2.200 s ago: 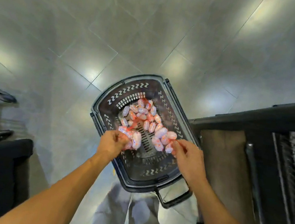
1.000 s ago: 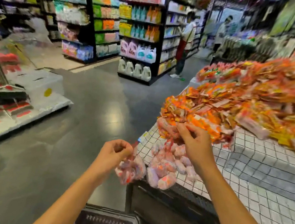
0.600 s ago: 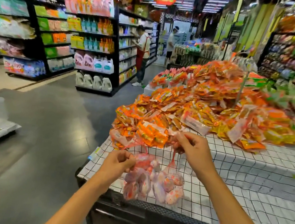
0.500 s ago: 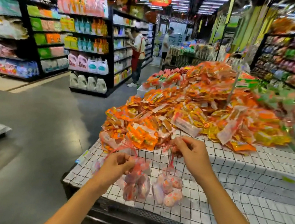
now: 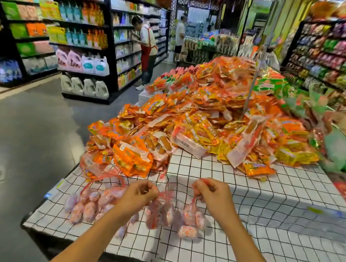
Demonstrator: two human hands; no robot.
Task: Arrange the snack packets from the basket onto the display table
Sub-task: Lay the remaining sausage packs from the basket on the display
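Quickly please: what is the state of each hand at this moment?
Left hand: closed, pinching the top of a net bag of pink snack packets.
Right hand: closed, pinching the top of a second net bag.

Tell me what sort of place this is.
Most likely a supermarket aisle. Tall shelves hold rows of bottles and pouches, a heap of orange packets covers the display table with its checked cloth, and a person in a red apron stands at the shelves.
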